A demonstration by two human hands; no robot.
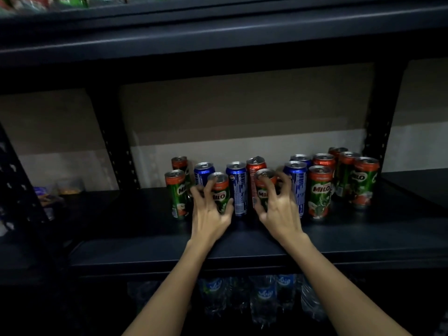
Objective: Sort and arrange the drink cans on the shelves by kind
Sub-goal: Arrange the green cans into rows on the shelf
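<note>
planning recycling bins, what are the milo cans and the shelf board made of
Green Milo drink cans: apparently thin metal, glossy printed sides, bare silvery pull-tab lids. Dark shelf board: matte, probably painted metal or laminate; the dim light leaves it open.

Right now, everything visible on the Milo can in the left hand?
The green metal Milo can with the red-orange top band stands upright near the front of the dark shelf, silver lid and pull tab up, looking unopened. The left hand curls round its lower half. A blue can stands close on its right.
</note>
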